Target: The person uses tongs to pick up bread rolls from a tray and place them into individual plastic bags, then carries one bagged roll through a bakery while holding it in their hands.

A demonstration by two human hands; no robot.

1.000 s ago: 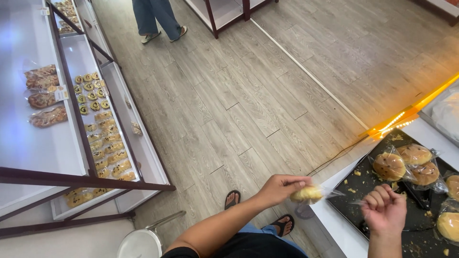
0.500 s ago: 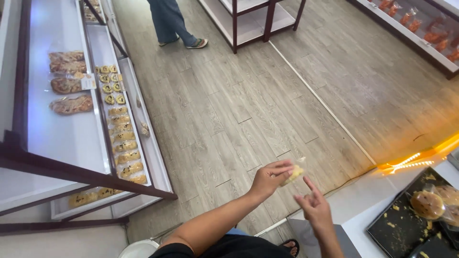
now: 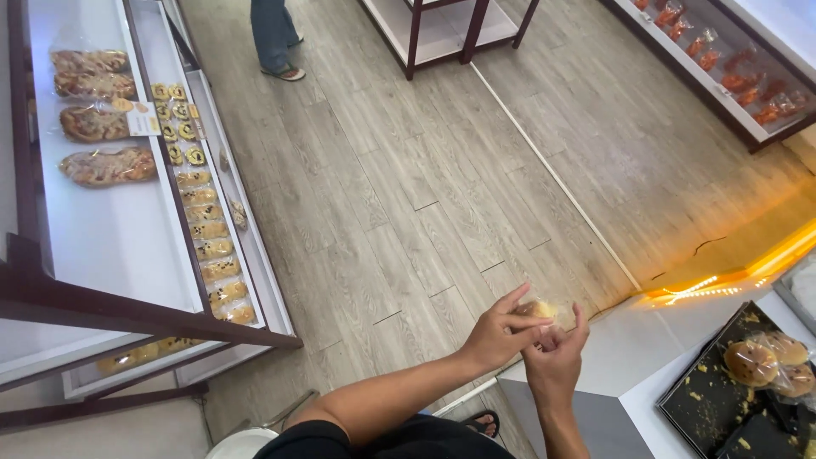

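My left hand [image 3: 497,330] pinches a small yellow pastry in a clear wrapper [image 3: 539,309] at chest height over the wood floor. Just below it, my right hand [image 3: 557,361] has its fingers on the underside of the same wrapped pastry. Both hands meet over the edge of a white counter [image 3: 633,348]. At the lower right, a black tray [image 3: 705,399] scattered with crumbs holds wrapped round buns [image 3: 751,362].
A display shelf [image 3: 110,246] on the left carries wrapped breads and rows of small pastries. A person's legs [image 3: 274,34] stand at the top. A dark-framed rack [image 3: 442,30] is beyond, and a shelf of wrapped red goods [image 3: 731,81] runs along the top right. A white bucket rim [image 3: 242,444] sits near my feet.
My right hand has risen from open fingers beside the pastry to touch it under my left hand. The view has swung, showing more of the left shelf and the tray.
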